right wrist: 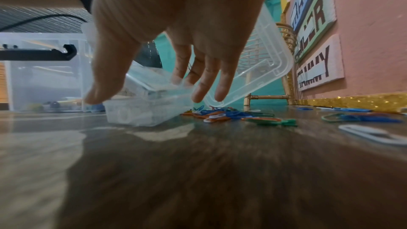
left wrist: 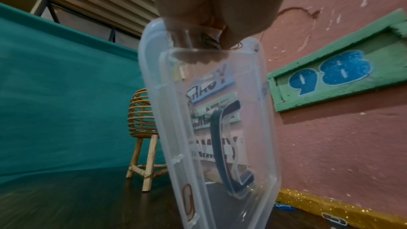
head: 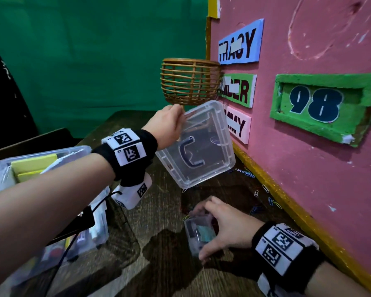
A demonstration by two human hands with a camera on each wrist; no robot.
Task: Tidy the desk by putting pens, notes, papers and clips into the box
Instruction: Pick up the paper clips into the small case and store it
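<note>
L hand: left hand [head: 169, 123] is pinching the clear lid [head: 198, 146] by its top edge, holding it tilted in the air, frame centre.
R hand: right hand [head: 225, 229] is reaching over the small clear case [head: 198, 234], lower centre; fingers [right wrist: 204, 83] spread w/ tips at its rim, whether clamped can't tell.
Box: big clear box [head: 51, 159] is sitting at frame left w/ yellow notes [head: 33, 166] inside.
Clips: coloured clips [right wrist: 229, 115] are lying loose on the desk [head: 159, 264], lower right by the pink board [head: 308, 168].

A wicker basket [head: 189, 81] on wooden legs is standing on the dark worktop [head: 159, 264] beside a pink board [head: 308, 168] that is bearing name signs and a green-framed "98" plaque [head: 321, 106].
</note>
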